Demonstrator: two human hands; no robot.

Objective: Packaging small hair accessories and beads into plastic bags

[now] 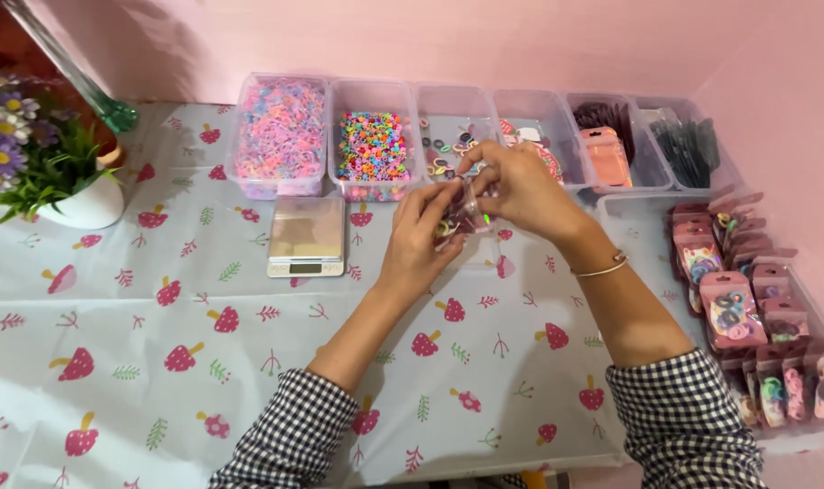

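My left hand (418,244) and my right hand (518,187) meet above the table, both gripping a small clear plastic pouch (464,217) with a few small hair ties inside. The right hand's fingers pinch the pouch's top, the left holds it from below. A thin bangle (602,268) circles my right wrist. Both sleeves are black-and-white check. Just beyond the hands stands a clear bin of loose hair ties (450,145).
A small digital scale (306,236) sits left of the hands. Clear bins along the back hold pink elastics (281,131), colourful beads (372,149), and dark items (688,149). A tray of filled pink pouches (742,308) lies right. A flowerpot (81,204) stands far left.
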